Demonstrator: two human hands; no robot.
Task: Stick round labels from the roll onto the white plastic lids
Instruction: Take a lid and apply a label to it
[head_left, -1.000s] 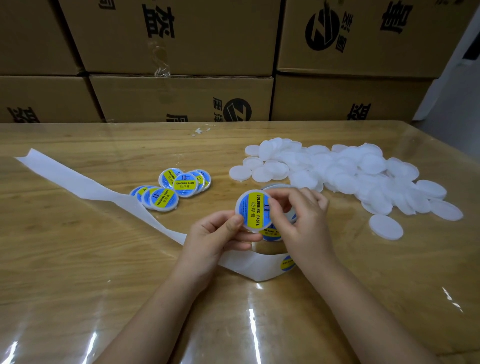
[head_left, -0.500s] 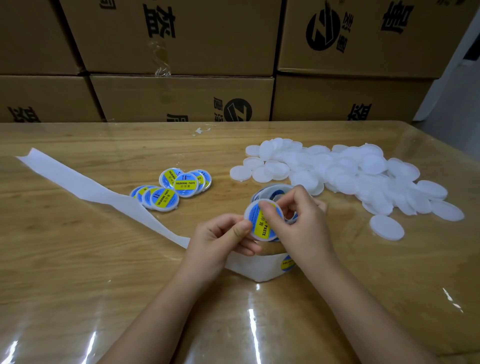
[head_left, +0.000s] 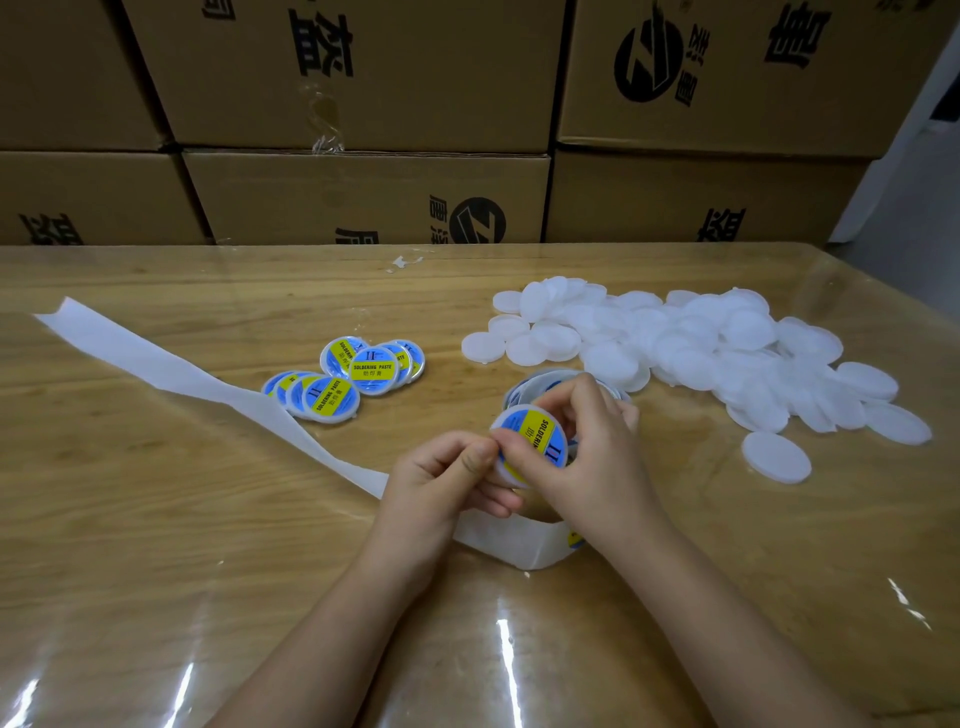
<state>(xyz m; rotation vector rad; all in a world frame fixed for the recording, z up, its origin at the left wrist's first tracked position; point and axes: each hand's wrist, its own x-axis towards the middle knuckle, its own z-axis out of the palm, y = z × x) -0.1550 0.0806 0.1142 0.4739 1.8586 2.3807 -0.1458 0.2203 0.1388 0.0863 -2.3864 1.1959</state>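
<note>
- White plastic, round and shallow: one lid (head_left: 511, 475) is held up off the worktop (head_left: 156, 519) between both hands, its face tipped towards the person.
- Blue and yellow, a round label (head_left: 540, 434) covers that lid's face, with "SOLDERING" readable along the yellow band.
- The left hand (head_left: 441, 478) is at the lid's left edge. Its grip pinches the rim, thumb on the front and curled fingers behind.
- The right hand (head_left: 587, 457) is on the lid's right side, its grip closed round the lid. The fingers curl over the top edge and the thumb presses on the label, its tip meeting the left thumb.
- The label roll (head_left: 543, 378) stands on the worktop just behind the lid, mostly hidden by the right hand.
- A white backing strip (head_left: 156, 364) loops under the lid on the person's side. From there it runs flat across the worktop, far off to the lid's left.
- A small overlapping cluster of labelled lids (head_left: 343, 379) lies to the left of the lid, a little farther from the person.
- The plain lids (head_left: 701, 353) lie heaped to the right of the lid and beyond it.
- One single lid (head_left: 776, 457) sits apart at the heap's near edge.
- Stacked cardboard boxes (head_left: 363, 197) stand well behind the lid, along the worktop's back edge.
</note>
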